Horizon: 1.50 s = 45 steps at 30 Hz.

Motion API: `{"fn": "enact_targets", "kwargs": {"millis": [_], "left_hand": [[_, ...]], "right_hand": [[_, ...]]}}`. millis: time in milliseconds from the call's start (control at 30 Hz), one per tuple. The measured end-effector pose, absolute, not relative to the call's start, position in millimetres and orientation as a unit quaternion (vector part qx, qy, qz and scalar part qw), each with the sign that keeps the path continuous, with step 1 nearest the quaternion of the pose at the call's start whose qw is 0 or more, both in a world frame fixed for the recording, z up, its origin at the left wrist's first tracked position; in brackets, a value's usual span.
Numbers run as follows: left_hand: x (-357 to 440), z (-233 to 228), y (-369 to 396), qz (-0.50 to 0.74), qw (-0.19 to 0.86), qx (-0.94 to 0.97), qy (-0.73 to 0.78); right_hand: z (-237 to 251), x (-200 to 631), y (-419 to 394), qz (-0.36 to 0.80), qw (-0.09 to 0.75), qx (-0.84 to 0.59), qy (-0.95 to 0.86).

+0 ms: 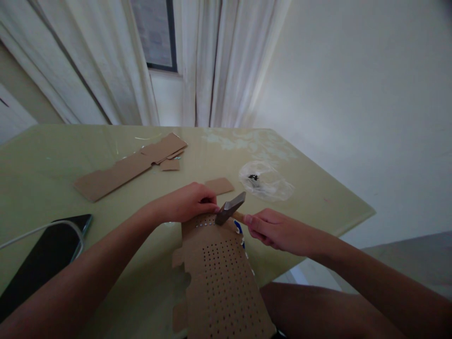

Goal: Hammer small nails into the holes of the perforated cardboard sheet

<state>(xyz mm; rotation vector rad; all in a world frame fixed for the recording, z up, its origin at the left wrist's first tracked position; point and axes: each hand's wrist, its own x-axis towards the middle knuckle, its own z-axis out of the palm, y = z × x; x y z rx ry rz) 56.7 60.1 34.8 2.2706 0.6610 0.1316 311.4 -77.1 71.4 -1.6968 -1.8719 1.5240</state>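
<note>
My right hand is wrapped round the wooden handle of a hammer. The hammer's metal head rests at, or just above, the far end of a brown cardboard piece punched with rows of small holes. Right beside the hammer head, my left hand is closed at the cardboard's far edge, its thumb and fingertips pinched together. Whatever is between those fingertips is too small or hidden to make out. A row of small shiny round spots runs along the cardboard near the left hand. Something blue and white shows under its right edge.
Cut cardboard strips lie at the back left of the glossy table, and a small cardboard piece lies beyond my left hand. A clear plastic bag with small black items is at right. A black device with a white cable lies left.
</note>
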Motion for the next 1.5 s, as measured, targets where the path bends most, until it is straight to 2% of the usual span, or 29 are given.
{"fn": "enact_targets", "kwargs": {"millis": [567,967,1200,1500], "left_hand": [[57,35,60,0.065,0.375,0.892,0.244],[57,37,57,0.072,0.377,0.889,0.249],[58,43,53,0.06,0.379,0.886,0.261],[57,35,58,0.056,0.372,0.893,0.246]], "right_hand": [[81,287,-74,0.457,0.062,-0.556,-0.691],[79,275,-67,0.461,0.045,-0.542,-0.701],[97,263,-64,0.401,0.032,-0.538,-0.741],[89,320,-84,0.403,0.067,-0.571,-0.712]]}}
